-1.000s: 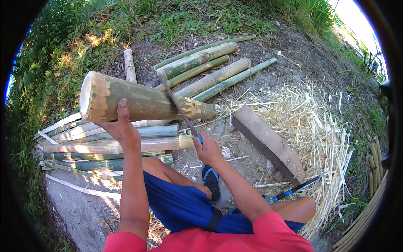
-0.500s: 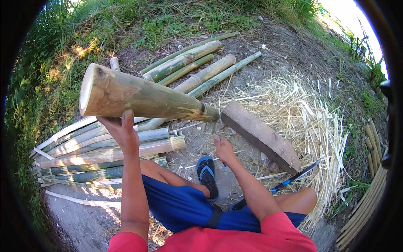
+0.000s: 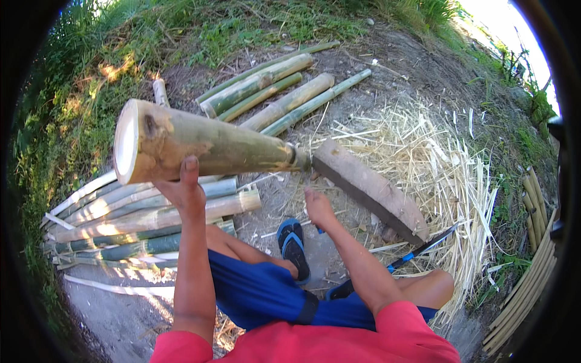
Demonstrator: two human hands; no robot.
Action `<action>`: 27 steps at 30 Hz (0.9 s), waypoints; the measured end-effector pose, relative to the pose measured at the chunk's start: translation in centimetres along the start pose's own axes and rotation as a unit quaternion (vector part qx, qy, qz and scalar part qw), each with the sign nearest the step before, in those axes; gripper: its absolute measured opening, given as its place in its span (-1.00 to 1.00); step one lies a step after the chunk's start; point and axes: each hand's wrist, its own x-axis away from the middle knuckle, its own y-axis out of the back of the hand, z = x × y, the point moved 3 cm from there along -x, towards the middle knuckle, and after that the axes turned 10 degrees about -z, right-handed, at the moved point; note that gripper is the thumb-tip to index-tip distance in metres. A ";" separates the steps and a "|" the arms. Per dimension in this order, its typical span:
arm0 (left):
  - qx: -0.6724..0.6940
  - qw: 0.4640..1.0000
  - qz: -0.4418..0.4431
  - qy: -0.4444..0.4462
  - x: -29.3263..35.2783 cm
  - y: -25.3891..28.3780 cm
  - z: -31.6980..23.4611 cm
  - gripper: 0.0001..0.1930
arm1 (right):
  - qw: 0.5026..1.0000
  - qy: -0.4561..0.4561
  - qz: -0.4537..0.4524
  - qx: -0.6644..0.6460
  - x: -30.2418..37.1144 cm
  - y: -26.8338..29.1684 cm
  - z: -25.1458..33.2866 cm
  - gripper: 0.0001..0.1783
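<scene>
A thick green-and-tan bamboo section [image 3: 218, 144] is held up in the air at the left, its pale round cut end facing left. My left hand [image 3: 186, 192] supports it from beneath, with the thumb up along its near side. Its narrower far-right end is close to the left end of a heavy brown wood block [image 3: 369, 187]; whether they touch I cannot tell. Below that end, my right hand [image 3: 319, 210] is closed around a blue-ended tool [image 3: 321, 230], mostly hidden in the fist. Its working part is too thin and blurred to make out.
Several bamboo poles [image 3: 260, 85] lie beyond the held section, and split bamboo pieces [image 3: 163, 222] are stacked at left. Pale shavings [image 3: 448, 163] spread around the block. A long dark blade with a blue-banded handle [image 3: 417, 251] lies near my right knee. Thin strips [image 3: 523, 284] lie far right.
The bamboo's left end has dropped slightly and the section has rolled a little toward me, its dark knot now lower. My left hand moved down with it. My right hand stays closed below the narrow end.
</scene>
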 end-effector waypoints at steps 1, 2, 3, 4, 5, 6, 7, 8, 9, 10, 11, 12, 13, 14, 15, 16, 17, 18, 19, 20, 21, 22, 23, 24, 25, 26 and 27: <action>0.004 1.000 -0.006 0.005 0.1 -0.3 0.0 -0.04 | 0.996 0.070 -0.034 0.046 0.3 0.4 0.6 -0.44; -0.030 0.999 0.012 -0.016 0.2 -0.6 -0.2 -0.14 | 0.993 0.103 -0.059 0.003 1.4 0.5 1.1 -0.45; -0.049 0.998 0.007 -0.038 0.6 -0.7 -0.5 -0.15 | 0.995 0.094 -0.018 -0.003 2.8 0.0 1.5 -0.44; -0.079 0.995 -0.003 -0.052 0.9 -1.0 -0.7 -0.16 | 0.996 0.092 0.016 -0.015 4.5 -0.7 1.7 -0.43; -0.113 0.990 -0.020 -0.079 1.2 -1.1 -1.0 -0.17 | 0.990 0.121 0.046 -0.052 5.6 -1.3 2.0 -0.41; -0.080 0.995 -0.026 -0.055 1.4 -1.3 -1.0 -0.16 | 0.992 0.115 0.039 -0.012 6.0 -1.9 1.7 -0.44; -0.046 0.997 -0.040 -0.044 1.6 -1.3 -1.1 -0.14 | 0.989 0.145 0.027 0.004 6.0 -2.3 1.5 -0.47; -0.014 0.998 -0.036 -0.047 1.6 -1.3 -1.3 -0.12 | 0.979 0.202 0.026 0.015 5.6 -2.7 1.4 -0.49; -0.028 0.999 -0.036 -0.023 1.7 -1.1 -1.4 -0.16 | 0.993 0.121 -0.009 0.009 4.4 -2.7 0.5 -0.51; -0.033 0.999 -0.020 -0.024 1.4 -1.2 -1.5 -0.19 | 0.996 0.082 -0.040 -0.002 2.2 -2.4 0.0 -0.52; -0.042 0.999 -0.021 -0.024 1.3 -1.1 -1.7 -0.23 | 0.998 0.005 -0.059 -0.001 0.8 -2.0 -0.6 -0.54; -0.043 0.998 -0.018 -0.031 1.1 -1.2 -1.9 -0.22 | 0.995 0.080 -0.066 -0.009 -0.1 -1.6 0.0 -0.55; -0.051 0.998 -0.030 -0.029 1.1 -1.3 -2.0 -0.22 | 0.992 0.108 -0.062 0.000 -0.7 -1.1 0.6 -0.56; -0.073 0.995 -0.065 0.006 1.2 -1.2 -1.9 -0.21 | 0.994 0.091 -0.054 0.023 -0.5 -0.9 1.0 -0.57; -0.052 0.997 -0.038 -0.032 1.3 -1.8 -2.0 -0.20 | 0.993 0.117 -0.025 -0.008 0.0 -0.8 1.8 -0.57; -0.048 0.997 -0.042 -0.039 1.6 -2.1 -2.0 -0.19 | 0.994 0.102 0.015 -0.024 1.4 -1.1 2.2 -0.56; -0.045 0.996 -0.044 -0.057 2.0 -2.3 -2.2 -0.17 | 0.990 0.114 0.057 -0.066 2.8 -1.7 2.8 -0.55; -0.054 0.996 -0.062 -0.041 2.3 -2.4 -2.1 -0.16 | 0.988 0.147 0.032 -0.038 3.9 -2.2 3.1 -0.55; -0.058 0.994 -0.078 -0.040 2.4 -2.5 -2.2 -0.15 | 0.976 0.213 0.004 -0.039 4.8 -2.7 3.3 -0.54; -0.062 0.993 -0.082 -0.051 2.5 -2.5 -2.4 -0.14 | 0.947 0.318 -0.021 -0.046 5.5 -3.1 3.4 -0.52; -0.068 0.994 -0.082 -0.029 2.4 -2.4 -2.5 -0.13 | 0.981 0.187 -0.027 -0.041 4.7 -3.7 2.0 -0.53; -0.070 0.995 -0.072 -0.020 2.2 -2.2 -2.6 -0.12 | 0.996 0.084 -0.001 -0.033 3.4 -4.6 0.7 -0.52; -0.069 0.995 -0.070 -0.024 2.0 -2.1 -2.8 -0.10 | 0.999 0.011 -0.027 -0.030 1.2 -4.2 -0.8 -0.51; -0.061 0.996 -0.062 -0.021 1.8 -2.0 -3.0 -0.09 | 0.992 -0.121 -0.019 -0.005 -0.4 -3.7 -2.4 -0.49; -0.053 0.997 -0.055 -0.030 1.6 -2.1 -3.2 -0.08 | 0.999 -0.042 -0.026 -0.008 -1.6 -3.4 -2.2 -0.47; -0.053 0.996 -0.060 -0.025 1.4 -2.2 -3.2 -0.06 | 1.000 -0.007 -0.029 0.005 -2.6 -3.0 -1.7 -0.45; -0.064 0.996 -0.064 -0.026 1.6 -2.2 -3.3 -0.05 | 0.998 -0.018 -0.038 0.039 -2.5 -2.6 -1.5 -0.44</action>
